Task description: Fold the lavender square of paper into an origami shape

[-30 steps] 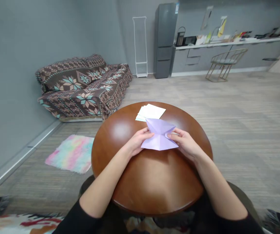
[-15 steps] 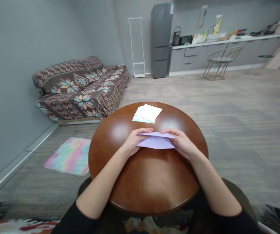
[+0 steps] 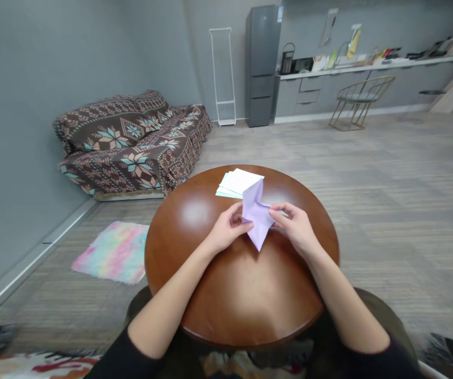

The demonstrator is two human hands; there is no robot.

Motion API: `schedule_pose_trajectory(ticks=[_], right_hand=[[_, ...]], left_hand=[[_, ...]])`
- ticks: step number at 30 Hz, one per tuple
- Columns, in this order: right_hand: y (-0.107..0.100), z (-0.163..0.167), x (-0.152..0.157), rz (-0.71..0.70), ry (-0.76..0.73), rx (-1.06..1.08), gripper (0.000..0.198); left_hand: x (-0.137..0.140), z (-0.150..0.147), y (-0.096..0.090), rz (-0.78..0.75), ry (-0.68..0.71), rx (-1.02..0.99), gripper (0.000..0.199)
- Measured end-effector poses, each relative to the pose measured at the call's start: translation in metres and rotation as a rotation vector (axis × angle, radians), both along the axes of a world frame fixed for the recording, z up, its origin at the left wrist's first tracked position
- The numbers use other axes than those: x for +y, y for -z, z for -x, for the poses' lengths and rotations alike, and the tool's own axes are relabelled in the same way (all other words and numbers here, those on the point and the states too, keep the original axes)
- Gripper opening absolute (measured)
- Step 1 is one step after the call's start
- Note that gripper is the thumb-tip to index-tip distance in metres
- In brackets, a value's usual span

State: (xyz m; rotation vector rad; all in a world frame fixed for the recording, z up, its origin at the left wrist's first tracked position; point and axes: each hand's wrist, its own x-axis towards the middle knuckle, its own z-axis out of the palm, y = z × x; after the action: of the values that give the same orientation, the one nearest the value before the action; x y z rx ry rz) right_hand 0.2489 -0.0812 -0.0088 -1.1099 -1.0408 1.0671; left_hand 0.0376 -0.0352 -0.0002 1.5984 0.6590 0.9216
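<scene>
A creased sheet of purple origami paper (image 3: 258, 217) is held between my two hands above the round brown table (image 3: 245, 295). One point of the paper stands up at the back and another points down toward me. My left hand (image 3: 229, 227) pinches its left edge, with the thumb in front. On the other side, my right hand (image 3: 292, 223) grips the right corner between thumb and fingers. Just behind the purple sheet lies a small stack of white and pale green paper (image 3: 237, 181), partly covered by its raised point.
A patterned covered sofa (image 3: 131, 142) stands at the left beyond the table, with a fluffy pastel rug (image 3: 111, 252) on the floor. Farther back are a white rack (image 3: 223, 79), a grey fridge (image 3: 263, 66), a kitchen counter (image 3: 368, 68) and a gold-framed chair (image 3: 358, 100).
The purple paper went from a flat folded shape, seen edge-on, to a partly opened one with points up and down. My hands shifted their hold to its left and right sides.
</scene>
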Motion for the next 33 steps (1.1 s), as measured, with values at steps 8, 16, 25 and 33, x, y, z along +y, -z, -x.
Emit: schedule_pose_trajectory(ticks=[8, 16, 25, 33], right_hand=[[0.006, 0.001, 0.002, -0.085, 0.098, -0.188, 0.033], [0.005, -0.002, 0.0, -0.076, 0.142, -0.27, 0.041], [0.0, 0.004, -0.002, -0.02, 0.047, -0.309, 0.026], [-0.009, -0.011, -0.009, -0.02, -0.453, -0.138, 0.066]], left_hand=[[-0.001, 0.002, 0.001, 0.245, -0.1, -0.153, 0.051], [0.007, 0.007, 0.0, 0.286, -0.36, -0.029, 0.045], [0.012, 0.01, 0.006, 0.256, -0.391, 0.144, 0.039], [0.012, 0.007, 0.004, 0.288, -0.432, 0.108, 0.039]])
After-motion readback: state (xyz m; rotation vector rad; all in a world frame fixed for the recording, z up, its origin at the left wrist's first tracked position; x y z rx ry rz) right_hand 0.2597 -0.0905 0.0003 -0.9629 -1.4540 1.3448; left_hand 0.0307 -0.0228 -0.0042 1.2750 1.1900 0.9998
